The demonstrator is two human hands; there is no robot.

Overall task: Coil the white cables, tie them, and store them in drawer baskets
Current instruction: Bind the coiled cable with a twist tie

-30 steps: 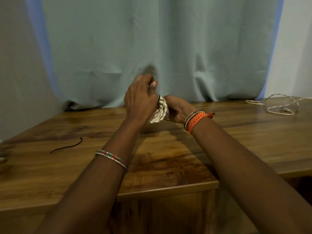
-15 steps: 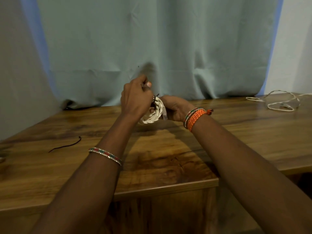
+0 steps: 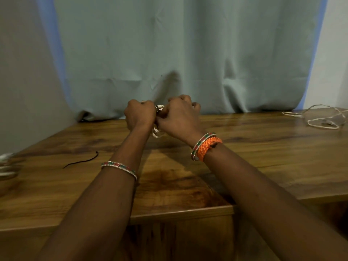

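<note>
White cable coil [image 3: 156,131] is showing only in slivers between the two fists, held above the wooden table [image 3: 263,157]; a dark tie is crossing its top. No container is in clear view; the blur at left edge cannot be identified. Left hand [image 3: 140,114] and right hand [image 3: 178,117] are both curling tightly round the coil, knuckles up. Loose white cable [image 3: 320,119] is lying far right; black tie [image 3: 81,161] is lying left.

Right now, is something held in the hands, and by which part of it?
Yes: both the left hand and the right hand grip the coiled white cable, closing round its upper part; the exact hold is hidden.
</note>
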